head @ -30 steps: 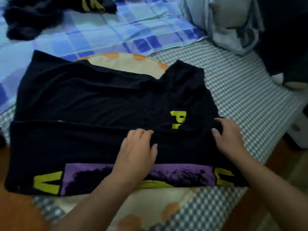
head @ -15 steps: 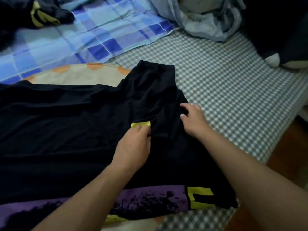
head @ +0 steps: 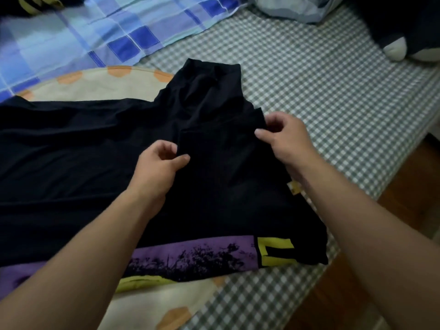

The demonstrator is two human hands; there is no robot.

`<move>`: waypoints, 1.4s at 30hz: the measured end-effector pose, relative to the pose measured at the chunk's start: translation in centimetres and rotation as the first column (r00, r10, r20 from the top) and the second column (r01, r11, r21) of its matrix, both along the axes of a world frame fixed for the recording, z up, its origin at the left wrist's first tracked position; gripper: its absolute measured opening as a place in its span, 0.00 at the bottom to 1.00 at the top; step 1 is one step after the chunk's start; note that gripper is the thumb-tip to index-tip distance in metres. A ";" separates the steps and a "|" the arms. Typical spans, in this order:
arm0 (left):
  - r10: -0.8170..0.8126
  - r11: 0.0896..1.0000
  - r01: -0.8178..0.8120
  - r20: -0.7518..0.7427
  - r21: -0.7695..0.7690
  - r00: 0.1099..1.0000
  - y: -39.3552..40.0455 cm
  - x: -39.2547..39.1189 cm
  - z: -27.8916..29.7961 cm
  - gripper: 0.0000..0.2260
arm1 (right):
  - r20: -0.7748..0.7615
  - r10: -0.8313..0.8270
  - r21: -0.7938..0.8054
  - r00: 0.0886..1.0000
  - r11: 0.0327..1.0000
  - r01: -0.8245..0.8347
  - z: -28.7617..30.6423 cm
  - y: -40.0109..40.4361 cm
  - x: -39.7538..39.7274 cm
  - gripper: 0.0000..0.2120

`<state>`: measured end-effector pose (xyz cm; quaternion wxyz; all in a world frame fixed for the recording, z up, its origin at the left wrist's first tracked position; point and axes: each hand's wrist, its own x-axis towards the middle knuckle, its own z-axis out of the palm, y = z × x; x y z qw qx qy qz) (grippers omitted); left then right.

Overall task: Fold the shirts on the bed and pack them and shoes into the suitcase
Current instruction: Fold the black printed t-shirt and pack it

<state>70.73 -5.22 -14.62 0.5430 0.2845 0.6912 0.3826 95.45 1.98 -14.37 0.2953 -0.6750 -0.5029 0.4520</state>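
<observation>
A black shirt [head: 78, 160] with a purple and yellow print along its near edge lies spread across the bed. Its right part is folded over onto the body. My left hand [head: 158, 167] pinches the left corner of that folded flap between thumb and fingers. At the flap's right corner my right hand [head: 284, 136] pinches the black cloth. One sleeve [head: 209, 84] sticks out beyond the hands. No suitcase or shoes are in view.
Under the shirt lies a cream cushion with orange spots [head: 100, 84] on a grey checked sheet [head: 333, 103]. A blue plaid blanket [head: 95, 32] covers the far left, with another dark garment [head: 35, 3] at the top left. Wooden floor [head: 409, 198] shows at right.
The view has shifted right. Both hands moved from the shirt's fold line to its right part and now pinch a flap folded over the yellow chest print.
</observation>
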 end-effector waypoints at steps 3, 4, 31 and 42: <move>-0.257 0.950 0.266 -0.080 0.162 0.963 -4.7 -1.7 1.9 0.12 | -0.122 0.173 0.094 0.977 0.982 -0.162 3.2 -6.4 2.6 0.11; -0.378 0.901 0.408 -0.197 0.148 0.905 -6.4 -2.6 1.9 0.12 | -0.043 0.267 0.111 0.963 0.959 -0.261 3.3 -8.9 3.7 0.14; -0.249 0.609 0.791 -0.933 0.058 0.261 -13.5 0.9 -1.6 0.16 | 0.694 -0.062 -0.137 0.717 0.967 0.217 -1.2 -16.1 4.8 0.25; -0.681 0.160 0.961 -0.730 -0.226 -0.059 -17.5 1.7 1.5 0.12 | 0.684 -0.190 -0.217 0.704 0.869 0.445 1.1 -21.5 7.3 0.15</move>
